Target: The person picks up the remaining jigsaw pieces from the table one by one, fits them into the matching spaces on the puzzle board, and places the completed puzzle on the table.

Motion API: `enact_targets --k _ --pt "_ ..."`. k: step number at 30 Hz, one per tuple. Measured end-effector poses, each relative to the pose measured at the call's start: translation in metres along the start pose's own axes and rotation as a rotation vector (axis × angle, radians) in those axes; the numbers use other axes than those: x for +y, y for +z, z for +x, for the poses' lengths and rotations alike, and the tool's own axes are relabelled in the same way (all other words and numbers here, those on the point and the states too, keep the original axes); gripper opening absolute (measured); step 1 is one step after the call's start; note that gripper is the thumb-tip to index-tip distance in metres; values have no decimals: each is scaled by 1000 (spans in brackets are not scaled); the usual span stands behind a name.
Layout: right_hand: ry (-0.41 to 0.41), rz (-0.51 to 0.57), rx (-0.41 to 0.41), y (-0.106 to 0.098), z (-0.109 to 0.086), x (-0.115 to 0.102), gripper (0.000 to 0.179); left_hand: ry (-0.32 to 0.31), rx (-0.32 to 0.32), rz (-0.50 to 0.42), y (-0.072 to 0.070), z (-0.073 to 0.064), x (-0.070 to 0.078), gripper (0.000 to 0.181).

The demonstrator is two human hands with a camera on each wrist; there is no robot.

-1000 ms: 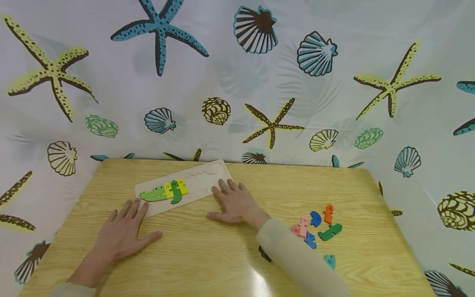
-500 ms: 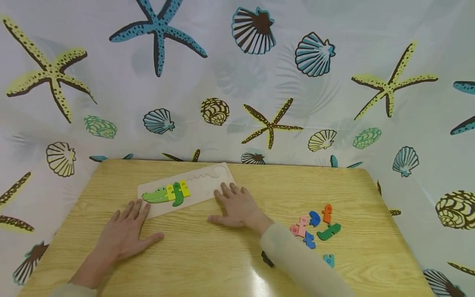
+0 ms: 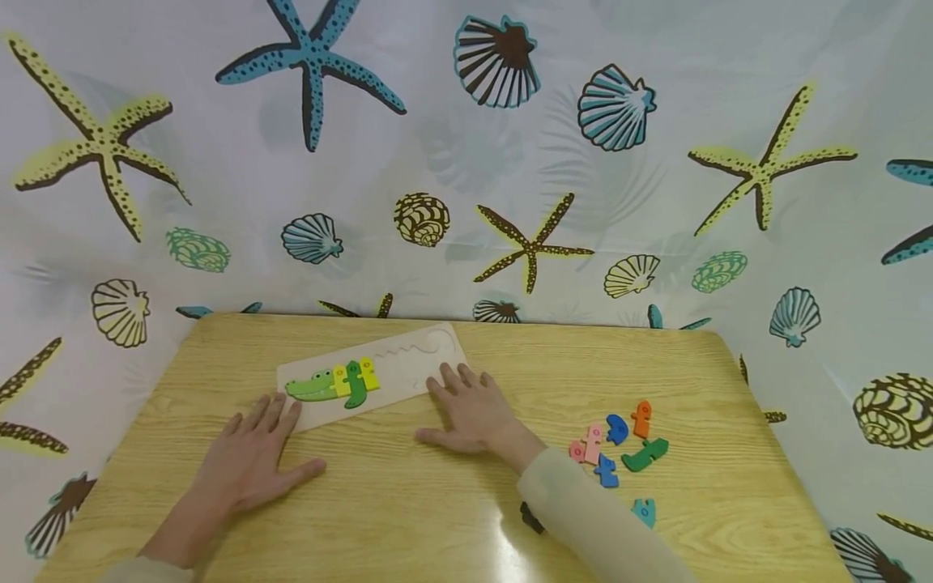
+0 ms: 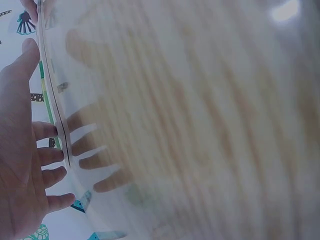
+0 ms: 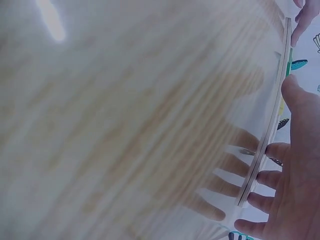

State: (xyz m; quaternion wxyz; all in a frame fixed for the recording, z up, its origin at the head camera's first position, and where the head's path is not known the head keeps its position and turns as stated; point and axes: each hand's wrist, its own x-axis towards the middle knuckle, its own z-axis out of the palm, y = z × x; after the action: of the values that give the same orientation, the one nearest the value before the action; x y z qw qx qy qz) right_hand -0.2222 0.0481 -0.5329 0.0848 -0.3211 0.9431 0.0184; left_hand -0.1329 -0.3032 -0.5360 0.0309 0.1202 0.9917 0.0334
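A pale wooden puzzle board [image 3: 408,368] lies slanted near the table's far side. On its left part sits a crocodile puzzle [image 3: 313,387]: a green head, two yellow pieces and a green piece with a leg. The rest of the board shows a drawn wavy outline. My left hand [image 3: 244,461] has its fingertips at the board's lower left corner, fingers straight and thumb spread. My right hand [image 3: 474,413] touches the lower right corner with spread fingers. Both wrist views catch the board edge-on, with the left hand [image 4: 22,150] and right hand [image 5: 300,170] against it.
To the right lie loose puzzle pieces: orange [image 3: 642,419], dark green [image 3: 646,455], blue [image 3: 607,471], pink [image 3: 594,443] and teal [image 3: 645,512]. A black piece [image 3: 532,518] is partly hidden by the right sleeve [image 3: 583,510]. A patterned curtain [image 3: 350,178] surrounds the wooden table [image 3: 379,510].
The board has shifted slightly to the right and nearer, with both hands moving along at its corners. The loose pieces have kept their places.
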Motion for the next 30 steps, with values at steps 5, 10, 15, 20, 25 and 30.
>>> enact_targets --k 5,10,15,20,25,30 --pt "6 -11 -9 -2 -8 1 96 12 10 0 -1 0 5 110" --pt "15 -5 -13 -3 -14 2 96 22 16 2 -2 -1 10 111" --pt "24 20 -11 -2 -19 3 98 28 23 6 -1 1 11 111" --pt "32 31 -1 1 -24 3 99 34 27 -1 2 -1 14 111" --pt "36 36 21 2 -31 2 100 43 30 -5 0 0 16 111" --pt "47 28 24 2 -38 2 99 55 29 -11 0 0 19 109"
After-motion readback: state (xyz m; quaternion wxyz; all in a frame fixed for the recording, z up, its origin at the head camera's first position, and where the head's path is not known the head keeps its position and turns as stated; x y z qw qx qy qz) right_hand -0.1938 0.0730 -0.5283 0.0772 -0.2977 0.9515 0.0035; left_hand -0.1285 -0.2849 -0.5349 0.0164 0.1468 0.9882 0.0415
